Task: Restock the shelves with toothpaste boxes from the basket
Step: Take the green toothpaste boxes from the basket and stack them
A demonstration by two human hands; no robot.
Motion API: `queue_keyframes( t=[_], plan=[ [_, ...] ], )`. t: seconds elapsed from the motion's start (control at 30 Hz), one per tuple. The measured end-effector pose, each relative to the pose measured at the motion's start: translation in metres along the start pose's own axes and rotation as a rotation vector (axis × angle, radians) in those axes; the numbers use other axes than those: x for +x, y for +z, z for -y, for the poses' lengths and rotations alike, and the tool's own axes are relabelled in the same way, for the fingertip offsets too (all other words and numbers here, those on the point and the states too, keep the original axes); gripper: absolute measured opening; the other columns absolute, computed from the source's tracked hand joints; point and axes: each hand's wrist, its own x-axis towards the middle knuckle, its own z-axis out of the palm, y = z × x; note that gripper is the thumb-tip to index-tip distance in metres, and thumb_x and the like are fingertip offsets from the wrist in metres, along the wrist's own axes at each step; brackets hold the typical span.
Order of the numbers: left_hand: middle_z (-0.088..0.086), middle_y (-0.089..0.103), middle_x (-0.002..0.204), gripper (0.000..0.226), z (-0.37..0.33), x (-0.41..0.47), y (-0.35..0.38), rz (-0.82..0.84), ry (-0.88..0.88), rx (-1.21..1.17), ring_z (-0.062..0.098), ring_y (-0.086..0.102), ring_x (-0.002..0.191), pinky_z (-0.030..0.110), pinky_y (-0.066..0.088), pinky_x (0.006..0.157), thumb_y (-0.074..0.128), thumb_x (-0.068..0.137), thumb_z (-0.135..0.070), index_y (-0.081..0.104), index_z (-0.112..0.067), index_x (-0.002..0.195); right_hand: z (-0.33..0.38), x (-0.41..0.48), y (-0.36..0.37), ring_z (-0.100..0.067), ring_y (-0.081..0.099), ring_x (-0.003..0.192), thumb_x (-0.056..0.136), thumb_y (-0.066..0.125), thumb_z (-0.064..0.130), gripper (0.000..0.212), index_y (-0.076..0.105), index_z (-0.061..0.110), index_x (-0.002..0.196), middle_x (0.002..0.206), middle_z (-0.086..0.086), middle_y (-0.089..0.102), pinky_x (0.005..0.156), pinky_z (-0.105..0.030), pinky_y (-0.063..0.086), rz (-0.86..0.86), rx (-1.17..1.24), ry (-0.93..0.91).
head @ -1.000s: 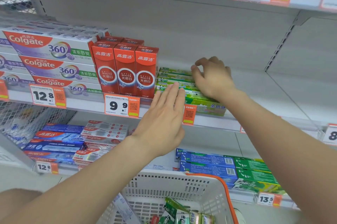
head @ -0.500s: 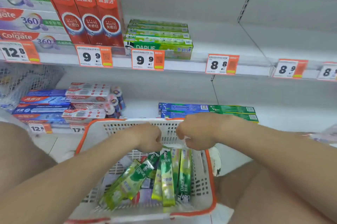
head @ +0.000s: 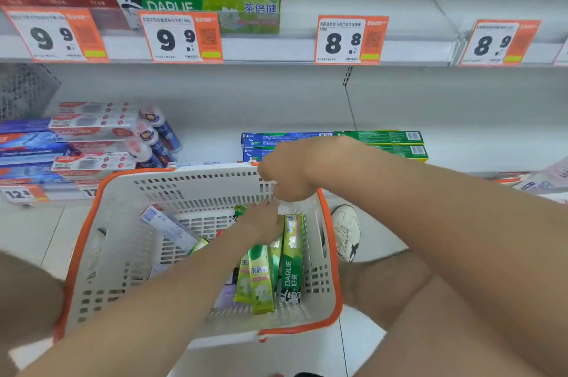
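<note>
Inside the white slotted plastic basket [head: 196, 180] with an orange rim, the fingers of the left hand [head: 261, 223] dip among leaning green Darlie toothpaste boxes [head: 290, 263], their grip hidden. The right hand [head: 292, 174] curls at the basket's far wall, its hold unclear.

Two hands [head: 263, 224] [head: 292, 175], one basket [head: 196, 189]

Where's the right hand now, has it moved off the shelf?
Yes. The right hand moved down from the Darlie boxes on the shelf to the basket rim.
</note>
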Motion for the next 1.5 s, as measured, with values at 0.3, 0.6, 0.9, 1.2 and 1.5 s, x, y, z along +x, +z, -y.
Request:
queue_keyframes(
  t=[0.3, 0.6, 0.9, 1.2, 1.5],
  plan=[
    [0.000, 0.053, 0.152, 0.063, -0.033, 0.018, 0.002, 0.174, 0.094, 0.084, 0.042, 0.042, 0.144, 0.057, 0.032, 0.115, 0.031, 0.104, -0.068, 0.033, -0.038, 0.159, -0.014, 0.011, -0.004, -0.029, 0.063, 0.096, 0.098, 0.048, 0.025, 0.025, 0.058, 0.020, 0.121, 0.102, -0.001, 0.055, 0.075, -0.041, 0.052, -0.018, 0.007, 0.035],
    [0.007, 0.055, 0.128, 0.038, -0.010, -0.013, -0.018, 0.122, 0.269, -0.053, 0.028, 0.053, 0.114, 0.044, 0.048, 0.095, 0.066, 0.101, -0.043, 0.049, -0.021, 0.127, -0.005, 0.008, -0.005, -0.031, 0.064, 0.107, 0.099, 0.047, 0.026, 0.038, 0.055, 0.022, 0.136, 0.121, -0.004, 0.059, 0.082, -0.043, 0.054, -0.007, 0.006, 0.025],
    [-0.004, 0.052, 0.097, 0.046, 0.006, -0.071, -0.031, 0.169, 0.404, -0.132, 0.020, 0.053, 0.082, 0.036, 0.043, 0.068, 0.077, 0.097, -0.024, 0.040, -0.026, 0.124, 0.005, -0.002, -0.021, -0.030, 0.064, 0.098, 0.100, 0.048, 0.025, 0.037, 0.060, 0.016, 0.134, 0.125, -0.007, 0.063, 0.070, -0.036, 0.048, -0.037, 0.003, 0.052],
    [-0.010, 0.065, 0.119, 0.044, 0.027, -0.186, -0.201, -0.130, 0.445, -0.243, 0.011, 0.068, 0.081, 0.033, 0.053, 0.075, 0.082, 0.090, -0.039, 0.053, -0.040, 0.124, -0.005, -0.013, -0.044, -0.021, 0.066, 0.116, 0.068, 0.091, 0.060, 0.089, 0.052, 0.029, 0.142, 0.110, 0.014, 0.066, 0.100, -0.039, 0.055, 0.178, 0.339, -0.002],
    [-0.002, 0.069, 0.126, 0.045, 0.047, -0.259, -0.285, -0.573, 0.531, -0.626, 0.010, 0.069, 0.114, 0.033, 0.057, 0.099, 0.081, 0.082, -0.038, 0.067, -0.029, 0.124, 0.044, -0.029, -0.073, -0.021, 0.075, 0.108, 0.079, 0.091, 0.012, 0.048, 0.071, 0.016, 0.123, 0.115, -0.001, 0.079, 0.102, -0.043, 0.057, -0.420, 1.416, -0.250]
  ],
)
